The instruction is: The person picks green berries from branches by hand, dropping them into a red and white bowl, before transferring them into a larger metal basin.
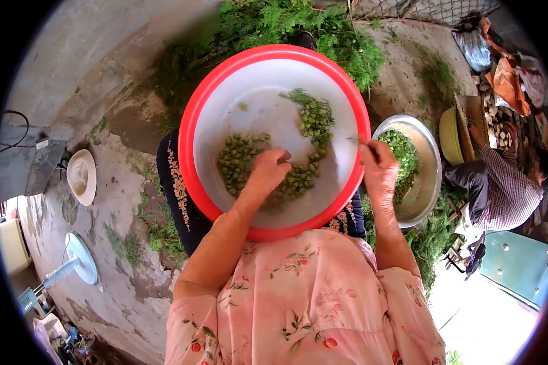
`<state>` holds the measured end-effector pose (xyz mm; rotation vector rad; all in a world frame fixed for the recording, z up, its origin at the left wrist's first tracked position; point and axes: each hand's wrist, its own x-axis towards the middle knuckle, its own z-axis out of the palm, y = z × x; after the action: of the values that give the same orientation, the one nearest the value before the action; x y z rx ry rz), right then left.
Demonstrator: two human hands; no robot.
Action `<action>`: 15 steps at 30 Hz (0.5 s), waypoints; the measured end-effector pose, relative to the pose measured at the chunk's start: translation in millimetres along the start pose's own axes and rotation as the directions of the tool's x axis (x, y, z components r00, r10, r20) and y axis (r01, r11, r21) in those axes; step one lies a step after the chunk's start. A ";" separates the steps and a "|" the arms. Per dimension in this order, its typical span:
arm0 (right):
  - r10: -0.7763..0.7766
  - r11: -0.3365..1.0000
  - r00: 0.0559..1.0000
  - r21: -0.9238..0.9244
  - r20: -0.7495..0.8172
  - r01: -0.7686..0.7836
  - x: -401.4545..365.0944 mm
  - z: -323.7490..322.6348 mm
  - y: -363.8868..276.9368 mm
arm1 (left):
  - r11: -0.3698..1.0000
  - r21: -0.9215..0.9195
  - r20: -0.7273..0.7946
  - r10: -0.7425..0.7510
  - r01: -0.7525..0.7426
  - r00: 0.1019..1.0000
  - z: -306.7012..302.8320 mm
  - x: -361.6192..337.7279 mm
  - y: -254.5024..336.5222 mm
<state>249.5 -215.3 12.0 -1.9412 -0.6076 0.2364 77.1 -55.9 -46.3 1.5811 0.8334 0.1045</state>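
Note:
A large basin [187, 131] with a red rim and white inside rests on my lap. Small green cone-like seed pods [234, 161] lie in it in loose piles, with a feathery green sprig [298, 95] at the far side. My left hand [270, 170] is over the pods, fingers curled and closed; what they hold is hidden. At the basin's right rim my right hand [379, 161] is closed in a pinch, a thin green sprig [352, 139] showing at its fingertips. Beside that hand stands a metal bowl [432, 164] holding chopped-looking greens [400, 151].
Leafy cut branches [268, 27] lie beyond the basin. A person [499, 182] sits at the right near a yellow tub [450, 137]. On the left are a pale hat [81, 177] and a light-blue fan [81, 258] on the cracked ground.

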 end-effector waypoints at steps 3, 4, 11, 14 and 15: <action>-0.097 0.955 0.994 -0.287 -0.045 0.080 4.5 -32.8 29.8 | 0.999 0.044 0.033 -0.013 0.011 0.999 2.5 4.9 -5.2; -0.129 0.911 0.992 -0.395 0.000 0.119 4.2 -38.5 33.6 | 0.999 0.052 0.031 -0.007 0.006 1.000 2.9 5.1 -5.0; -0.405 0.785 0.870 -0.382 0.281 0.489 -4.4 5.8 11.1 | 0.997 0.076 0.048 0.004 -0.007 0.999 3.8 4.3 -4.5; -0.374 0.646 0.761 -0.440 0.530 0.624 -0.6 37.9 28.7 | 0.992 0.107 0.044 0.055 -0.059 0.998 1.4 4.0 -6.9; -0.358 0.593 0.733 -0.466 0.578 0.657 1.5 47.5 36.5 | 0.990 0.115 0.046 0.081 -0.086 0.996 1.2 4.4 -8.4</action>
<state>241.9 -189.0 -41.2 -2.2562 -1.7387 0.0643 77.2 -54.8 -55.8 1.7238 0.7527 0.0843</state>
